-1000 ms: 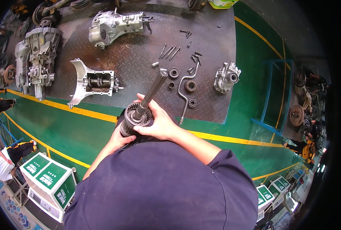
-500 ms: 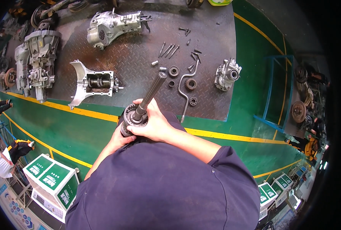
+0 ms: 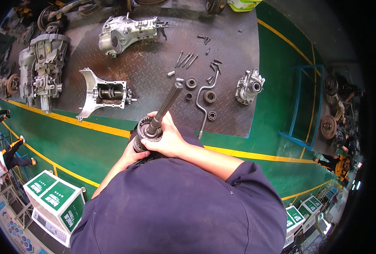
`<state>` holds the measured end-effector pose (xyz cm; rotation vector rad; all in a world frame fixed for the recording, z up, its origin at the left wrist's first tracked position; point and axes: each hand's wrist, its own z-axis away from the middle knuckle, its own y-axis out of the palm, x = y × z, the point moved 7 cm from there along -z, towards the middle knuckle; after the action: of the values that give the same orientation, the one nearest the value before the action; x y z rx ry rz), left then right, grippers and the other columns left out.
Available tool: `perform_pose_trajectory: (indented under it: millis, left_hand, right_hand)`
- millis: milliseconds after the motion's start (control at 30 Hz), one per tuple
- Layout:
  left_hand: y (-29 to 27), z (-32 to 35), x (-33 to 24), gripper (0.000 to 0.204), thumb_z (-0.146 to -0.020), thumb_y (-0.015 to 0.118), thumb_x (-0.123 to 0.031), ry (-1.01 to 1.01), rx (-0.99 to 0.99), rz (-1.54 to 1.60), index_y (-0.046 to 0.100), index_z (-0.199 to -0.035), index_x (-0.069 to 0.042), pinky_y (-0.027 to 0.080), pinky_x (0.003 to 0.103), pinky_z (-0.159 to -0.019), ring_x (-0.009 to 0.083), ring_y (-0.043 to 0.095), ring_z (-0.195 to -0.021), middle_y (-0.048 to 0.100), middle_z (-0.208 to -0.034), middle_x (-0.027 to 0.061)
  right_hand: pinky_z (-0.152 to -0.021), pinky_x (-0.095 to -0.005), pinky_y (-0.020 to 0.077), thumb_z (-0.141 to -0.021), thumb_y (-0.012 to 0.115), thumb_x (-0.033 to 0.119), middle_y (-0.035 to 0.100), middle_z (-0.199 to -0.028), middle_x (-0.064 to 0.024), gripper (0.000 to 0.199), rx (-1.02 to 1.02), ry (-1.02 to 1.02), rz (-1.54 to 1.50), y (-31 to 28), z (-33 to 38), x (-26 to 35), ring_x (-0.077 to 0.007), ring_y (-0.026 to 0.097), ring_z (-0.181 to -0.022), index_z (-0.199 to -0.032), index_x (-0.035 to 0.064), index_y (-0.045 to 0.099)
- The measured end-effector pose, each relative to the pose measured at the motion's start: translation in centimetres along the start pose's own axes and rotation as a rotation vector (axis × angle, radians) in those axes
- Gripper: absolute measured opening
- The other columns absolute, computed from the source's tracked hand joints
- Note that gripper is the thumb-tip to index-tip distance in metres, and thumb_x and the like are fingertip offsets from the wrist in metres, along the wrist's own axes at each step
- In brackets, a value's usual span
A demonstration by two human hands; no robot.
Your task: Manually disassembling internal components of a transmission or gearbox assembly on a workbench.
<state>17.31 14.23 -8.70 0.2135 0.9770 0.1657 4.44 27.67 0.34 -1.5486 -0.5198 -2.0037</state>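
Observation:
Close to my body, just off the table's near edge, I hold a splined gear shaft (image 3: 166,105) in both hands. Its long bare end tilts up and away to the right; the round gear-and-hub end is toward me. My right hand (image 3: 172,139) is closed around the hub's right side, thumb across the near rim. From below left, my left hand (image 3: 132,155) grips the lower gears, its fingers partly hidden beneath them. Beyond the shaft's tip lie a toothed gear (image 3: 191,82), a second gear (image 3: 209,97), a small ring (image 3: 189,96) and a bearing (image 3: 212,115).
The steel table (image 3: 154,67) also bears an open housing half with gears (image 3: 107,94), a gearbox casing (image 3: 128,36), a large gearbox (image 3: 46,63), a bent rod (image 3: 199,99), several bolts (image 3: 187,60) and a small housing (image 3: 249,87). White-green cabinets (image 3: 54,203) stand behind left; people are farther off.
My hands keep the same hold on the gear shaft, with almost no movement. The view has shifted slightly. A person at the far left has changed position.

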Motion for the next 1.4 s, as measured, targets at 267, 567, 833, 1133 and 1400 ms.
perform_pose_trajectory:
  millis: [267, 567, 833, 1133, 1400]
  left_hand:
    - [0.2, 0.0, 0.2, 0.081, -0.078, 0.086, -0.024, -0.008, -0.006, -0.022, 0.046, -0.144, -0.002, 0.038, 0.036, -0.111, 0.0183, 0.051, -0.127, 0.056, -0.138, 0.0083]
    - [0.6, -0.1, -0.1, 0.08, -0.079, 0.085, -0.027, 0.019, -0.013, 0.006, 0.046, -0.145, -0.003, 0.039, 0.036, -0.111, 0.0186, 0.053, -0.127, 0.058, -0.137, 0.0083]
    - [0.3, -0.5, 0.0, 0.077, -0.08, 0.083, -0.025, 0.053, -0.021, -0.08, 0.047, -0.144, -0.003, 0.039, 0.037, -0.111, 0.0193, 0.053, -0.128, 0.058, -0.138, 0.009]
    - [0.8, -0.7, -0.4, 0.08, -0.077, 0.086, -0.024, 0.068, -0.033, -0.067, 0.047, -0.144, -0.004, 0.039, 0.037, -0.11, 0.0186, 0.054, -0.126, 0.059, -0.136, 0.008]
    - [1.1, -1.0, -0.1, 0.086, -0.074, 0.091, -0.031, 0.022, -0.038, 0.036, 0.048, -0.143, -0.003, 0.04, 0.036, -0.109, 0.0184, 0.054, -0.125, 0.059, -0.135, 0.0075]
  right_hand:
    - [-0.103, -0.0448, 0.0464, -0.072, 0.082, 0.029, 0.041, -0.125, -0.0191, 0.076, 0.003, -0.048, 0.047, -0.6, -0.1, -0.2, -0.0349, 0.051, -0.119, -0.133, 0.0005, 0.045]
    - [-0.106, -0.0441, 0.045, -0.073, 0.084, 0.03, 0.041, -0.126, -0.0186, 0.082, -0.029, 0.073, 0.056, 0.4, 0.1, -2.4, -0.0347, 0.05, -0.122, -0.136, -0.0015, 0.042]
    - [-0.108, -0.0403, 0.0448, -0.069, 0.089, 0.025, 0.045, -0.133, -0.0178, 0.087, -0.072, 0.075, 0.1, -0.3, 0.1, -2.4, -0.0297, 0.051, -0.127, -0.139, -0.0006, 0.044]
    - [-0.104, -0.0404, 0.0466, -0.069, 0.087, 0.025, 0.045, -0.127, -0.0162, 0.077, -0.046, 0.059, -0.03, -0.9, 0.0, -2.2, -0.0306, 0.054, -0.12, -0.132, -0.0005, 0.05]
    - [-0.113, -0.0443, 0.0389, -0.067, 0.091, 0.038, 0.04, -0.141, -0.02, 0.107, 0.071, -0.027, 0.01, -1.9, 0.5, -3.1, -0.0341, 0.044, -0.134, -0.149, 0.002, 0.033]
